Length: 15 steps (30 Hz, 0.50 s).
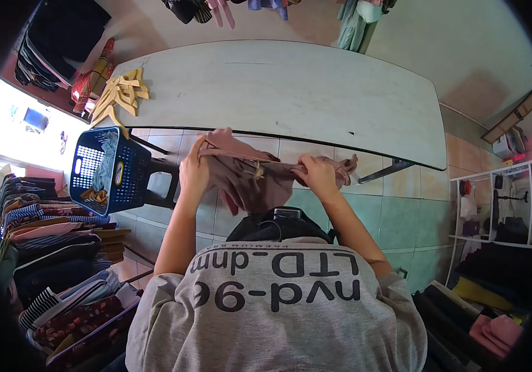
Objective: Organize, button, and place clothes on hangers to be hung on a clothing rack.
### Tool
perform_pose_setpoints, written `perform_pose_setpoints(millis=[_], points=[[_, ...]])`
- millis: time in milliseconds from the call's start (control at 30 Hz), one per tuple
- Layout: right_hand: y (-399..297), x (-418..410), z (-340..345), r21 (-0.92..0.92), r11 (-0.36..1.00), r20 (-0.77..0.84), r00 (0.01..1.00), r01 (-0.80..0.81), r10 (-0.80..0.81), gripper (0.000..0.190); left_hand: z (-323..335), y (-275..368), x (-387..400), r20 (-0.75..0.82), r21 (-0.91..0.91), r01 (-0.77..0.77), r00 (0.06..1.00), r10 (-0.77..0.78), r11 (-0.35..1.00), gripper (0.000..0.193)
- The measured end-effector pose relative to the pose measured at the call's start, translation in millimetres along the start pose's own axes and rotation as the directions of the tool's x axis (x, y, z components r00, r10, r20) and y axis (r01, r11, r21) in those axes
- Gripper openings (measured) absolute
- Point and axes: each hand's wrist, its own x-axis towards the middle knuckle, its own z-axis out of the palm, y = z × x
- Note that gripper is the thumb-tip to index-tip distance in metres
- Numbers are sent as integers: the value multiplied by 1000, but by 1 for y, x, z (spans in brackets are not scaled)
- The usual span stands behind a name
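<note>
A dusty-pink garment (256,181) is stretched between my two hands, in front of my waist and just off the near edge of the white table (275,88). My left hand (195,165) grips its edge at one side, with a fold of cloth standing up above the fingers. My right hand (317,173) pinches the opposite side, and a bunched end of fabric sticks out beyond it. Between the hands the cloth hangs down in loose folds. A small pale tag or tie (259,170) shows near its middle. What kind of garment it is, I cannot tell.
Several yellow hangers (124,93) lie at the table's left end. Beside it, a blue plastic basket (131,169) holds some clothes, on a dark stool (162,182). Racks of hanging clothes (56,232) crowd the left. White shelving (489,204) stands at right, above folded fabric (494,330).
</note>
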Motion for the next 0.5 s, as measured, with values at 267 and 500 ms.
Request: perform_pose_setpoints(millis=[267, 500], points=[[37, -22, 4, -105, 880, -139, 883, -463, 448, 17, 18, -15, -5, 157, -675, 247, 969, -191, 696, 34], [41, -8, 8, 569, 552, 36, 689, -609, 724, 25, -6, 32, -8, 268, -889, 338, 931, -248, 308, 13]])
